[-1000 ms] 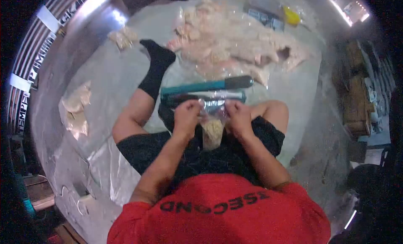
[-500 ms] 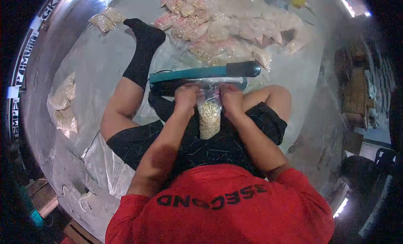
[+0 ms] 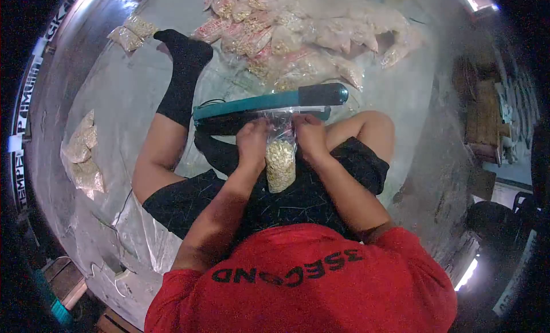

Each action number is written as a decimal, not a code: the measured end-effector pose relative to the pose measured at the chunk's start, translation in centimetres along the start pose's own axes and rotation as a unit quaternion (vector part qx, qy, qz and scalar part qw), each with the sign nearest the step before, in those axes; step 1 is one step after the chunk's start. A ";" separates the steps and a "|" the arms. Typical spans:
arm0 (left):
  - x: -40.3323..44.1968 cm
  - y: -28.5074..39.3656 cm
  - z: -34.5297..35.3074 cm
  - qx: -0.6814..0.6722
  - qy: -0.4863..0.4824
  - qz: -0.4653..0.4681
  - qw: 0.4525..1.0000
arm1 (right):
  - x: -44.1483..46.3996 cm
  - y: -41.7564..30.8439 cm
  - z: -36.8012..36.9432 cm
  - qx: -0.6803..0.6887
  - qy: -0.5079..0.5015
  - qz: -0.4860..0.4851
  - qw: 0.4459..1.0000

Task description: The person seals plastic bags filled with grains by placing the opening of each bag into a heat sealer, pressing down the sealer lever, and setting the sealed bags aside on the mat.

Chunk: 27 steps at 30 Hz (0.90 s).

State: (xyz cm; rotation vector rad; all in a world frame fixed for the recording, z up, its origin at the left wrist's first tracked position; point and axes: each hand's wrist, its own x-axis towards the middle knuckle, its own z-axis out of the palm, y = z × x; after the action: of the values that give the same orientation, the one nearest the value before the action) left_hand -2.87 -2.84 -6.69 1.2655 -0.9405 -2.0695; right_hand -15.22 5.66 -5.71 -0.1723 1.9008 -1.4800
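Note:
A clear plastic bag (image 3: 281, 167) of small pale pieces hangs upright between my hands, its lower part full and its upper part bare film. My left hand (image 3: 252, 141) pinches the upper left edge of the bag, fingers closed. On the upper right edge, my right hand (image 3: 310, 135) grips the film the same way. The bag's mouth reaches into the gap of a teal hand-lever heat sealer (image 3: 246, 102), just beyond my hands. Its lever, with a black grip (image 3: 323, 94), is raised a little above the base. The film's very end is hard to make out.
A large heap of filled plastic bags (image 3: 292, 40) lies beyond the sealer. Two filled bags (image 3: 126, 38) rest near my left foot (image 3: 186, 46), and a few more bags (image 3: 83, 149) lie at the left on the grey floor sheet (image 3: 126, 104). Wooden items (image 3: 484, 121) stand at right.
The view has shifted slightly, moving the surroundings leftward. Both hands still hold the bag at the sealer, and the lever stays raised.

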 end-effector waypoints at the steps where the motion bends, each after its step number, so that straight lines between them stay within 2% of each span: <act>1: 0.3 -0.3 -0.2 0.000 -0.001 0.001 1.000 | 0.2 0.3 -0.1 0.046 -0.017 -0.006 0.999; 7: 0.8 -0.8 -0.3 0.024 -0.007 0.014 1.000 | 1.3 1.2 -0.7 -0.094 -0.001 -0.012 0.996; 10: 0.7 -0.7 -0.4 0.091 -0.024 0.042 0.995 | 2.3 2.8 -0.5 -0.015 -0.002 0.011 1.000; 11: 0.6 -1.0 -0.4 0.132 -0.017 0.112 0.985 | 2.6 3.2 -1.1 -0.014 0.002 0.008 1.000; 13: 0.7 -1.0 -0.2 0.170 -0.011 0.182 0.968 | 1.3 1.2 -2.1 -0.103 -0.034 -0.001 0.994; 14: 0.8 -0.8 -0.2 0.110 -0.007 0.096 0.989 | 0.1 0.0 -2.6 -0.104 -0.035 -0.003 0.994; 15: 0.8 -0.6 -0.2 0.046 0.000 0.009 0.999 | -2.0 -2.3 -3.0 -0.096 0.010 -0.021 0.995; 16: 1.0 -0.4 -0.1 0.039 0.005 0.013 0.999 | -3.7 -4.4 -3.3 -0.089 0.053 -0.039 0.994; 17: 1.0 -0.4 -0.1 0.045 0.007 0.019 0.999 | -4.9 -5.9 -3.8 -0.151 0.139 -0.170 0.964; 18: 0.9 -0.5 -0.3 0.055 0.008 0.022 0.998 | -6.0 -7.2 -4.3 -0.208 0.224 -0.292 0.906; 19: 0.4 0.2 0.0 0.056 0.007 0.017 0.998 | -6.5 -9.2 -4.8 -0.210 0.226 -0.288 0.907; 21: -1.1 2.3 0.8 0.198 -0.004 0.044 0.979 | -6.6 -12.8 -5.9 -0.290 0.178 -0.500 0.797; 22: -0.2 0.9 0.6 0.036 -0.009 0.016 0.999 | -5.9 -13.9 -5.7 -0.293 0.182 -0.497 0.796; 24: 0.5 -0.3 0.3 0.023 -0.018 0.015 0.999 | -3.9 -15.9 -4.5 -0.361 0.119 -0.560 0.737; 25: 0.9 -0.5 -0.1 0.009 -0.020 0.014 1.000 | -3.2 -15.4 -4.4 -0.359 0.117 -0.563 0.735; 27: 2.5 -1.8 -1.0 -0.008 -0.018 0.022 1.000 | -0.3 -12.2 -4.3 -0.499 0.094 -0.466 0.725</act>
State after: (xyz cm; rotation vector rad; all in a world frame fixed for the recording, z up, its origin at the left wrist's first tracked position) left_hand -3.18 -3.84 -9.80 1.1920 -0.9564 -2.0680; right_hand -21.31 5.11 5.69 -1.7421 2.7815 -0.7453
